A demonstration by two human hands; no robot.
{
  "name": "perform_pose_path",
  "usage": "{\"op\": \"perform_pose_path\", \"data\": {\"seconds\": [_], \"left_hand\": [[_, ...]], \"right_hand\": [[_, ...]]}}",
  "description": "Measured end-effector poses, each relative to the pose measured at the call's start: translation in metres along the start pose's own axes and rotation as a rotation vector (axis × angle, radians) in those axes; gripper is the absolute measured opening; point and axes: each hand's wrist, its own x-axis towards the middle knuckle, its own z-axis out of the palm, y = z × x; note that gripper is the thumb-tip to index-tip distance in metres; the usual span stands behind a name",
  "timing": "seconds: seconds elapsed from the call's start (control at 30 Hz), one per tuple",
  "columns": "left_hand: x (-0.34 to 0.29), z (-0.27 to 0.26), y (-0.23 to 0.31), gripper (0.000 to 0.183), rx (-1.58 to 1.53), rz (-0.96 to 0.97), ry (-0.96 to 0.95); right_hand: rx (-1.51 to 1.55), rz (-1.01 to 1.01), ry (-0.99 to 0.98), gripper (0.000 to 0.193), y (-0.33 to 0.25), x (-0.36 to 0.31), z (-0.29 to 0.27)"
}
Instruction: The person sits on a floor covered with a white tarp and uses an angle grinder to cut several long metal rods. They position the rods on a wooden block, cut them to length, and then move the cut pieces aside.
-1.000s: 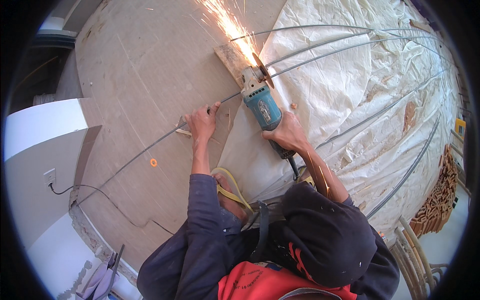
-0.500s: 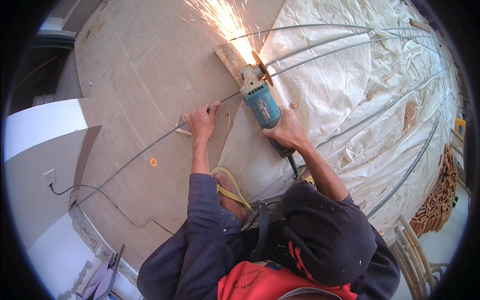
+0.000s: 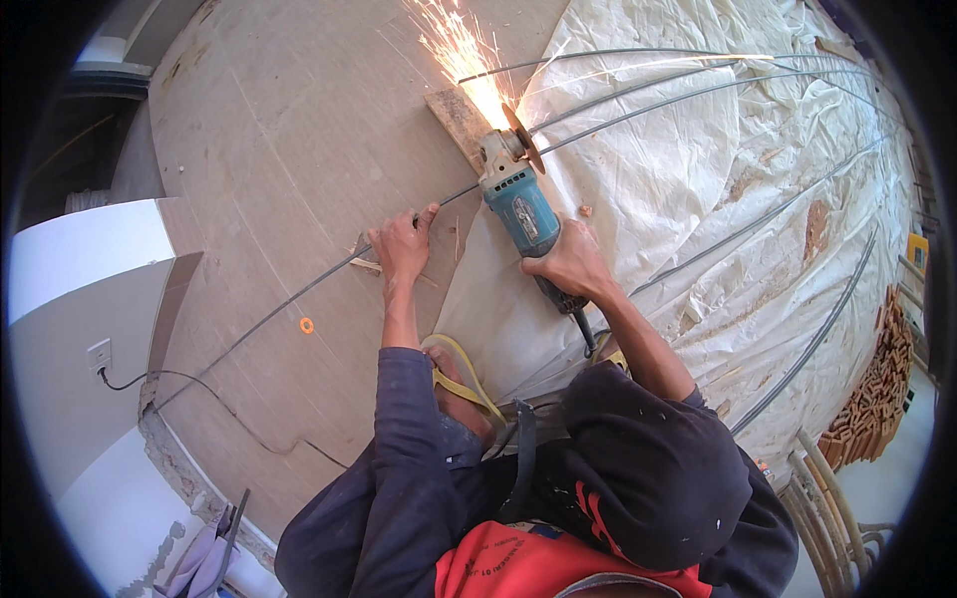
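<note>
My right hand (image 3: 570, 261) is wrapped round the body of a teal angle grinder (image 3: 524, 212). Its brown cutting disc (image 3: 523, 138) stands on edge against a long grey steel rod, and bright sparks (image 3: 478, 85) spray away from me past the disc. My left hand (image 3: 402, 242) grips the same steel rod (image 3: 299, 296) on the floor, to the left of the grinder. Under the rod near the cut lies a wooden board (image 3: 457, 125), partly hidden by the grinder head. The exact contact of disc and rod is hidden by the tool.
A whitish sheet (image 3: 638, 189) covers the floor to the right, with several rods (image 3: 812, 334) across it. A black cable (image 3: 214, 394) runs from a wall socket (image 3: 100, 354) at the left. An orange ring (image 3: 307, 326) lies on the floor. Stacked bricks (image 3: 867, 399) stand far right. My sandalled foot (image 3: 464, 384) is beside the sheet.
The spark spray has narrowed and shifted slightly right, with one streak now flying off over the sheet. Both hands, the angle grinder and the rod stay nearly in place.
</note>
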Motion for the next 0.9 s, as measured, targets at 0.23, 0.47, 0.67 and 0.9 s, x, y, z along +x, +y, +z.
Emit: {"op": "perform_pose_path", "data": {"seconds": [0.23,0.47,0.67,0.9], "left_hand": [[0.004,0.005,-0.003,0.071,0.012,0.010,-0.004],[0.003,0.012,-0.012,0.070,0.036,0.020,0.026],[0.005,0.009,-0.006,0.071,0.036,0.002,-0.054],[0.004,0.008,-0.014,0.069,0.037,0.035,-0.019]], "right_hand": [[-0.021,0.072,-0.032,0.059,-0.005,-0.002,-0.004],[-0.064,0.011,0.011,0.063,-0.002,-0.004,-0.005],[0.000,-0.010,-0.009,0.062,0.008,-0.001,-0.003],[-0.036,-0.009,-0.061,0.059,0.003,0.001,-0.003]]}}
